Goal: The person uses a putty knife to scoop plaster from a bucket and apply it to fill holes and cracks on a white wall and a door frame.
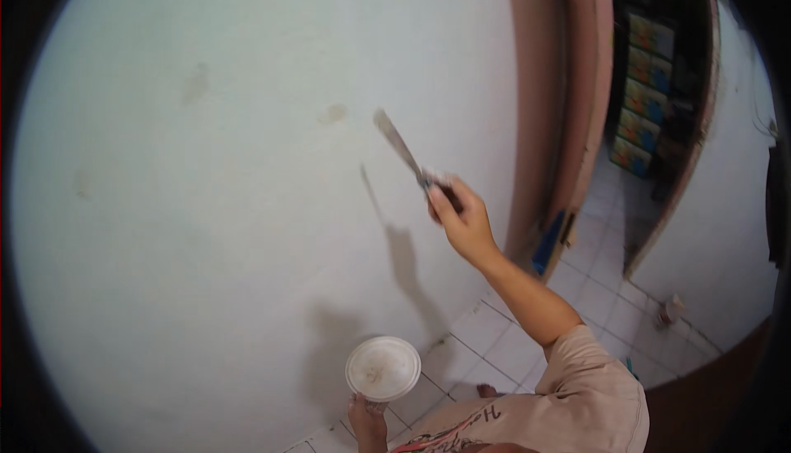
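My right hand is closed around the handle of a putty knife. Its blade points up and left, near the pale wall; whether the tip touches the wall I cannot tell. Just left of the tip is a beige filler patch, with a fainter smudge farther left. Low in front of me, my left hand grips the near edge of a round white lid. A little greyish residue lies on the lid, and whitish smears show on the left fingers.
Right of the wall is a pink door frame, and several colourful boxes are stacked beyond it. A blue object stands by the frame's foot. On the white tiled floor sits a small container near the right wall.
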`<state>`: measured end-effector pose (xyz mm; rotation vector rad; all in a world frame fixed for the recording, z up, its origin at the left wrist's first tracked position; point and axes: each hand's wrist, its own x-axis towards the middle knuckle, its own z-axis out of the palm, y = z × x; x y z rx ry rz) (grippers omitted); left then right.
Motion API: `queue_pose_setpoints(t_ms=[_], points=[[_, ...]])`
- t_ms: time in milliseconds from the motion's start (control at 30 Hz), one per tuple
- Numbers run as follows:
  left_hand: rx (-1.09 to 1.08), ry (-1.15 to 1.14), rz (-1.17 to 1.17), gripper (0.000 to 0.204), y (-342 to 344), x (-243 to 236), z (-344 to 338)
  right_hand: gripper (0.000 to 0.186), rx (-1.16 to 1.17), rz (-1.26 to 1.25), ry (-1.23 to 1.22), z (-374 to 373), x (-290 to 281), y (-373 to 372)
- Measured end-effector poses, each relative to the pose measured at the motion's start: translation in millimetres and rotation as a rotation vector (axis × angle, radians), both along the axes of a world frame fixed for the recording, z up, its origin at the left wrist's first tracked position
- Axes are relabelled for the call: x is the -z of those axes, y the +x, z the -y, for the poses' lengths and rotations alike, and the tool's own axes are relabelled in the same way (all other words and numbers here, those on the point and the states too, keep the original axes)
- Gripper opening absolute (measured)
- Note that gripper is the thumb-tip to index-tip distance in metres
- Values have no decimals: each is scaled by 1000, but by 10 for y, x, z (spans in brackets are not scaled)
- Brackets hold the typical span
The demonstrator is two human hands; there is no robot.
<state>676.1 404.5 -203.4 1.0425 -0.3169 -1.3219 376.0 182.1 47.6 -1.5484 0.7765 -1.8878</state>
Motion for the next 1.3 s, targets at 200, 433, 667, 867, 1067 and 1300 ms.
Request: queue_pose_setpoints(t_ms=[200, 433, 667, 867, 1067, 1300], points=[[225, 78, -5, 29, -406, 32, 404, 32, 9, 278, 587, -1331, 1647, -869], [448, 147, 67, 17, -1273, -154, 817, 20, 274, 572, 884, -2511, 2516, -1702], [630, 147, 69, 5, -2634, -294, 1035, 19, 524, 659, 821, -2840, 2561, -2596], [783, 183, 28, 4, -3677, -282, 1120, 19, 630, 744, 761, -3110, 2390, -3298], [1059, 173, -38, 6, -4537, -127, 1261, 24, 825, 871, 737, -3742, 2523, -3624], [1281, 213, -48, 2, -5804, 158, 1348, 16, 1045, 1037, 681, -4242, 2631, -3814]])
